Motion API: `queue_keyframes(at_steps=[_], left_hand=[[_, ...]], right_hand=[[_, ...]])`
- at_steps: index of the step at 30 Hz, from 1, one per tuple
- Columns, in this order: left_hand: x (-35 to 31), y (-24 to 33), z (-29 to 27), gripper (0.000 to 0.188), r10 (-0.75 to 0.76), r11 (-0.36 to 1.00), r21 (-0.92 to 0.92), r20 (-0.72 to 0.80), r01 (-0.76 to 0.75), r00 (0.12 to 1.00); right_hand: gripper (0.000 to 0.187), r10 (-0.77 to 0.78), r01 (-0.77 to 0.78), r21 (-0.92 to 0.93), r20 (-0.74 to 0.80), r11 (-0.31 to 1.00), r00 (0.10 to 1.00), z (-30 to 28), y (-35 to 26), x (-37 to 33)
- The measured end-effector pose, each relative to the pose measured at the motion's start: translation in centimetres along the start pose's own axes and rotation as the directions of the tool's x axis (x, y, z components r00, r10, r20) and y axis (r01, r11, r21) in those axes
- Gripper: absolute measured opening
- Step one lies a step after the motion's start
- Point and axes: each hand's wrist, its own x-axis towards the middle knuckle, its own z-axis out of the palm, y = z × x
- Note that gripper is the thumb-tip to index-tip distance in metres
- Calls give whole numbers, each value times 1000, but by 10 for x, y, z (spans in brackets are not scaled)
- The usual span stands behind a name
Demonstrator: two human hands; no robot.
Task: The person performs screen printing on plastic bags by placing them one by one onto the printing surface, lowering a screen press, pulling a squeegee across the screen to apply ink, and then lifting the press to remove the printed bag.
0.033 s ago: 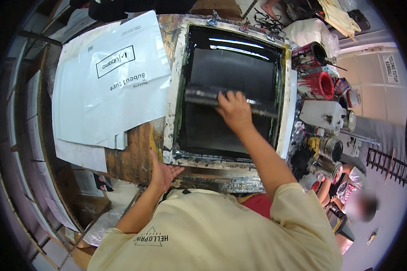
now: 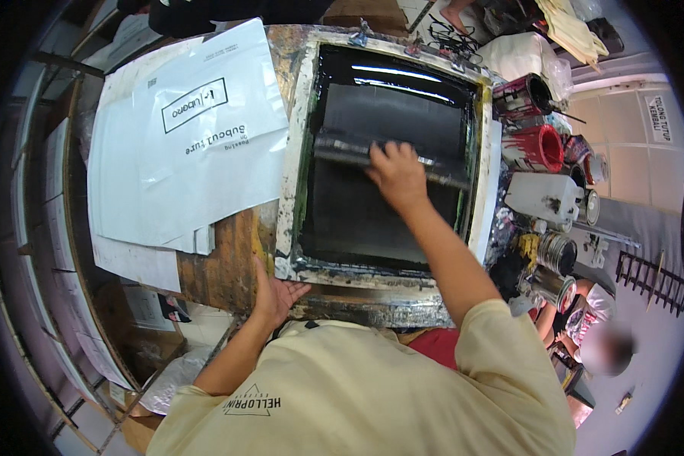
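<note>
My right hand [image 2: 401, 176] is closed over a long black squeegee [image 2: 340, 146]. The squeegee lies slightly slanted across the ink-covered mesh [image 2: 376, 220] of a printing screen, about halfway along it. Around the mesh runs a pale, ink-stained screen frame [image 2: 288, 201]. At the near left corner of that frame, my left hand [image 2: 278, 295] is open, palm turned up, with its fingers stretched along the near edge. Whether the left fingers bear on the frame or only on the table edge, I cannot tell.
Left of the frame, printed white plastic bags [image 2: 186, 167] lie stacked on the stained wooden table [image 2: 232, 254]. Ink cans, among them a red-streaked can [image 2: 536, 148], and a white jug [image 2: 538, 196] crowd the right side. A rack [image 2: 68, 266] stands far left; another person [image 2: 589, 311] is at lower right.
The squeegee and my right hand have slid a short way toward the far end of the screen. My left hand stays at the near left corner.
</note>
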Motion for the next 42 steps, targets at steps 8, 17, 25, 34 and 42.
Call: queue_keyframes(at_steps=[8,17,25,34,42], left_hand=[[-11,6,-3,112,14,997,68,140,-24,990],[-44,-1,1,101,199,961,146,218,-233,956],[-66,1,22,103,326,913,165,253,-373,911],[-121,32,58,103,447,861,35,422,-507,788],[-66,30,91,89,628,-243,729,621,-640,469]], right_hand=[[42,-43,42,8,212,999,976,-8,108,144],[36,-3,9,-106,52,994,999,-12,91,110],[30,5,-7,41,54,999,999,-82,-43,-63],[33,-75,76,31,-34,997,997,-210,-101,-100],[34,-113,27,-176,-503,984,857,-284,-97,-7]])
